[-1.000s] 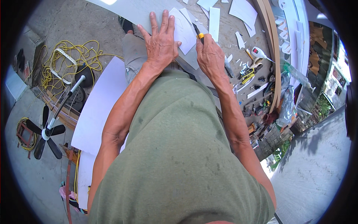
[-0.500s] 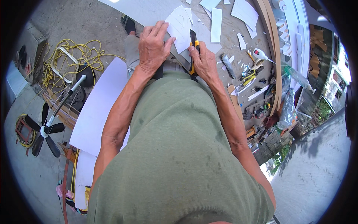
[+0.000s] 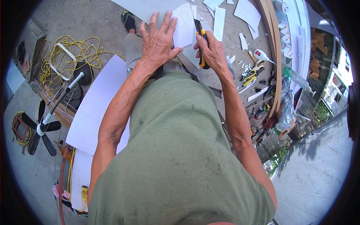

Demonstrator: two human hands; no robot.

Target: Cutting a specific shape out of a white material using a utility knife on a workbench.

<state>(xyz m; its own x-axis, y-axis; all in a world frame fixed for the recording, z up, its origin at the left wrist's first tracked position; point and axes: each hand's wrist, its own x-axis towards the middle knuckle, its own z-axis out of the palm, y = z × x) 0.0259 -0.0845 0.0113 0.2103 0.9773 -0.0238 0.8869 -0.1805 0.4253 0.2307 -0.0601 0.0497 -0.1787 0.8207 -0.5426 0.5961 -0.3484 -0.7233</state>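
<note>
A white sheet piece (image 3: pixel 183 28) with a curved outline drawn on it lies on the grey board (image 3: pixel 144 9) in front of me. My left hand (image 3: pixel 157 43) rests with its fingers spread at the left side of that piece, holding nothing. In my right hand (image 3: pixel 213 52) is a yellow and black utility knife (image 3: pixel 203 48), its dark blade end pointing away from me. The blade end is over the right edge of the white piece; whether it touches cannot be made out.
White offcuts (image 3: pixel 247 15) lie beyond my right hand. Scissors (image 3: pixel 258 67), a glue bottle (image 3: pixel 262 55) and other small tools lie to the right. Large white sheets (image 3: pixel 99 108), a fan (image 3: pixel 41 128) and a tangled yellow cord (image 3: pixel 90 47) are at the left.
My left hand has shifted right and its fingers have spread wider. The right hand has moved slightly right, still holding the utility knife. The white piece lies slightly farther right.
</note>
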